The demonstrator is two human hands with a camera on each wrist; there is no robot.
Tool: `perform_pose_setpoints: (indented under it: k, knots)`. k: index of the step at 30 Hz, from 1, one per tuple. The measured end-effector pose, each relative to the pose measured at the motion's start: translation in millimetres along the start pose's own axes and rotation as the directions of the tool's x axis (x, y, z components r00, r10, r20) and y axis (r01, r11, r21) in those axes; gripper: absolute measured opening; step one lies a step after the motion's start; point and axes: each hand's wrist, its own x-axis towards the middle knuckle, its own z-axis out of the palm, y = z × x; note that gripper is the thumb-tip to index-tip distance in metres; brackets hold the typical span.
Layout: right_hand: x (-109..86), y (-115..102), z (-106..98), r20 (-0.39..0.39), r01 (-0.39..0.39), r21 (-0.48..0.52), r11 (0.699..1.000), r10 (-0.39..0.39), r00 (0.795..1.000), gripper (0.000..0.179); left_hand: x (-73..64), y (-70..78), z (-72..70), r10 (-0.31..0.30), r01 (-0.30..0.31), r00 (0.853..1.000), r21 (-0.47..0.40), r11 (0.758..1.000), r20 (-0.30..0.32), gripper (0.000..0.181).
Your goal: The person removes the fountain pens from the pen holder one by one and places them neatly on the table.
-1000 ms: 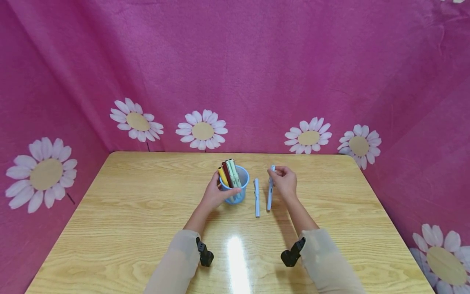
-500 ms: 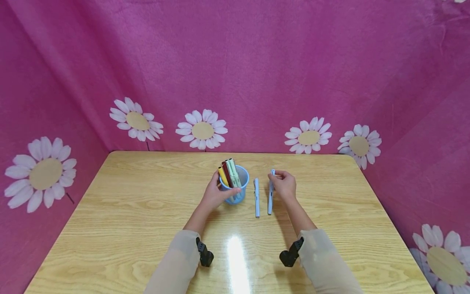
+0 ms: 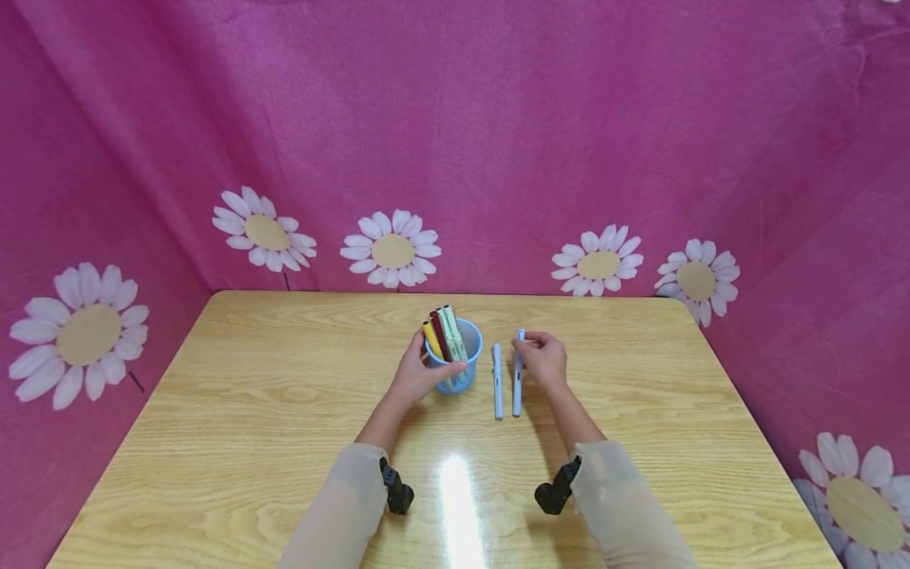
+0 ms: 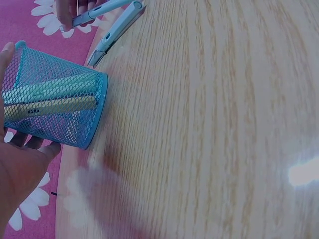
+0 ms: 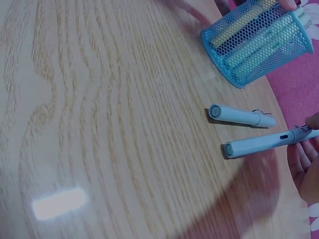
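Note:
A blue mesh pen cup (image 3: 471,371) stands upright on the table with yellow, dark red and pale green pens (image 3: 449,332) leaning to its left side. My left hand (image 3: 415,378) grips the cup from the left, thumb across its near side. Just right of the cup, a light blue pen (image 3: 498,387) lies lengthwise on the wood. Beside it my right hand (image 3: 546,360) pinches a second light blue pen (image 3: 517,386) by its cap end. In the right wrist view the held pen's (image 5: 261,144) lower end is close to the tabletop, roughly parallel to the lying pen (image 5: 239,116).
The wooden table (image 3: 284,411) reaches back to a pink curtain (image 3: 483,158) printed with white daisies. A bright light reflection (image 3: 460,506) shows on the near part of the tabletop. Black wrist cameras (image 3: 398,491) sit at both sleeve cuffs.
My right hand has shifted left and slightly nearer, bringing its pen closer to the lying one and straightening it. The left hand and cup have stayed put.

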Motion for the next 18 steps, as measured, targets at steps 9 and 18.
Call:
perform_pose_setpoints:
  k: [9, 18]
  knots:
    - [-0.5, 3, 2, 0.038, -0.088, -0.082, 0.993, 0.091, 0.995, 0.033, -9.9, 17.5, -3.8, -0.014, 0.014, 0.999, -0.008, 1.0, 0.038, 0.093]
    - [-1.2, 10, 5, 0.016, -0.053, -0.086, 0.995, 0.054, 0.998, 0.032, -6.4, 9.4, -1.0, 0.016, -0.016, 1.0, -0.012, 1.0, 0.015, 0.093]
